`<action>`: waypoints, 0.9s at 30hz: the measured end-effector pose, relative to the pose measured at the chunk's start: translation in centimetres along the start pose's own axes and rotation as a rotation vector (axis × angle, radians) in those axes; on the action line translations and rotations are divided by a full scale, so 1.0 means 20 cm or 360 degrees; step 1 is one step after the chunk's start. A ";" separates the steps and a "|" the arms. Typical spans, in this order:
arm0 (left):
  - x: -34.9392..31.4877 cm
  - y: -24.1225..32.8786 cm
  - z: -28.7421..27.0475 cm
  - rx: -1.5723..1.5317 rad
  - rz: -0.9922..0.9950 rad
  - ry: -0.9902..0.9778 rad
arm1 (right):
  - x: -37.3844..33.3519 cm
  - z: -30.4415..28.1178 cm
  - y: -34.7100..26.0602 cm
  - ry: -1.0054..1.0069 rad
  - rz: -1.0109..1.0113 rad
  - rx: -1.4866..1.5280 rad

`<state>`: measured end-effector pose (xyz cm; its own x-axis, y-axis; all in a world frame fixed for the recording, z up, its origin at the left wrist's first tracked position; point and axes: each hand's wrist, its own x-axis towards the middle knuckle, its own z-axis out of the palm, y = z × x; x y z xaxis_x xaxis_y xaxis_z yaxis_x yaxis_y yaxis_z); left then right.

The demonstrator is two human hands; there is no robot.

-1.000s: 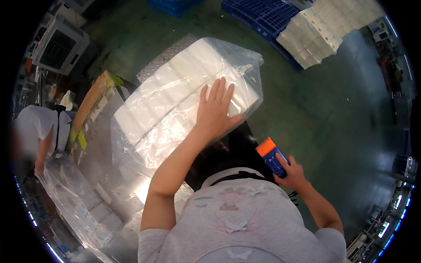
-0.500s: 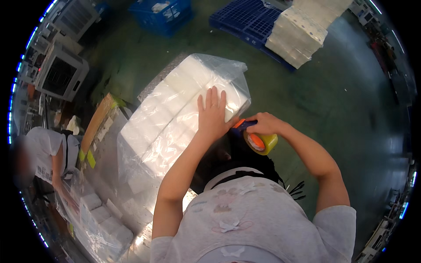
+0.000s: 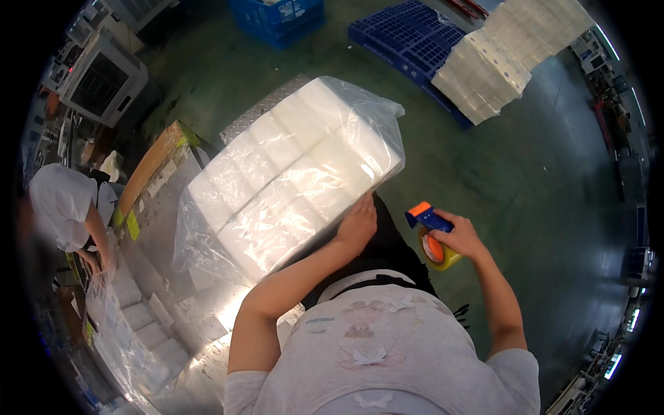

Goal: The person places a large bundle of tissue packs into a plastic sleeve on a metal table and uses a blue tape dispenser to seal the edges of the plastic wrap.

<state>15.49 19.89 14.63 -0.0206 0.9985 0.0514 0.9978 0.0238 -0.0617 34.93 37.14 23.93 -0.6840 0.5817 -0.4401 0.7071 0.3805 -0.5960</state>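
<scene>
In the head view, the bagged bundle of white packs [image 3: 290,166] lies at 10 o'clock from the left hand [image 3: 358,225], its long axis running 8 to 2 o'clock; that nearer hand rests along the near edge, whether gripping film or merely pressing I cannot tell. The right hand [image 3: 462,235], well apart at 4 o'clock from the bundle, is wrapped around a tape dispenser [image 3: 430,219], with the left hand partly between. Beyond are a blue crate [image 3: 277,21] at 12, a blue pallet [image 3: 404,34] at 1, and a co-worker [image 3: 66,200] at 9.
</scene>
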 end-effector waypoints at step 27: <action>-0.39 -0.61 -0.58 -0.1962 -0.1290 0.0406 | -0.09 0.35 -0.84 0.0170 -0.1657 0.0032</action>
<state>4.28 11.28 26.63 -0.6979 0.6969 -0.1649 0.1486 0.3661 0.9186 22.95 24.60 30.04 -0.9331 0.0344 0.3578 -0.2258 0.7184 -0.6580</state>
